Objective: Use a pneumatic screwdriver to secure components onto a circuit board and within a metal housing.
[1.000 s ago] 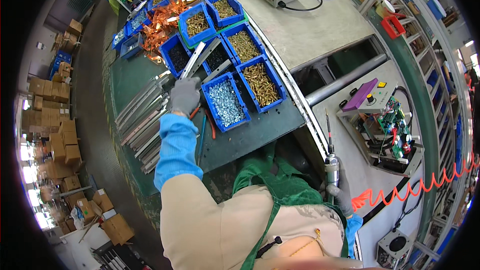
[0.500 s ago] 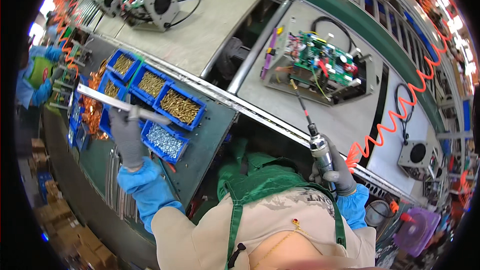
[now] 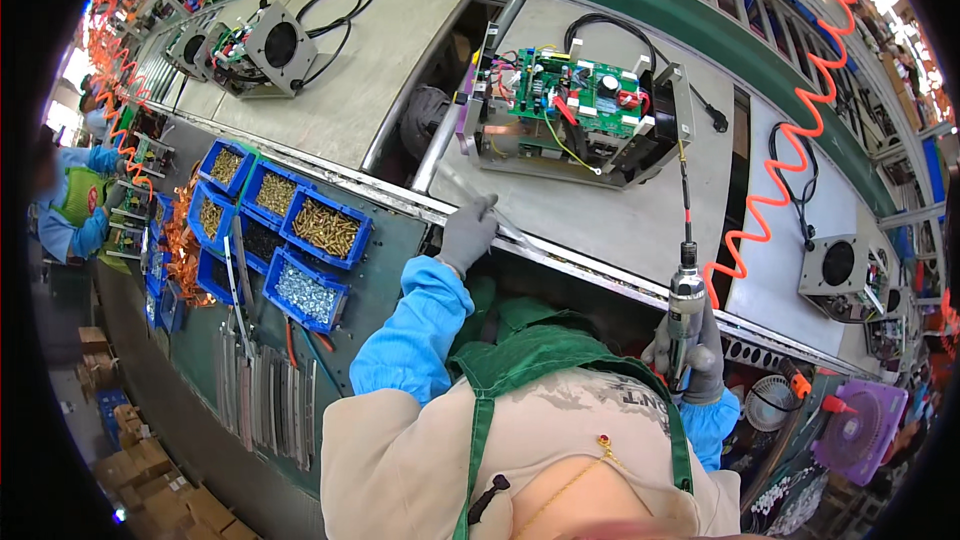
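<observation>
A: Workbench (image 3: 330,110), grey: where's the metal strip (image 3: 480,208)?
B: Gripped in left hand (image 3: 467,233), long axis slanting up-left, nearest the open unit (image 3: 575,115).
A: Right hand (image 3: 690,355)?
B: Closed round upright screwdriver (image 3: 685,305), farther off.

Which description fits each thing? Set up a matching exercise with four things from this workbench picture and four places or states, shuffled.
Things:
1. left hand
2. right hand
3. green circuit board
4. blue bins

Descriptions:
A. holds screws, left of the person
B. grips a pneumatic screwdriver upright
C. sits inside an open metal chassis
D. holds a thin metal strip at the conveyor edge

Pairs: 1-D, 2-B, 3-C, 4-A
</observation>
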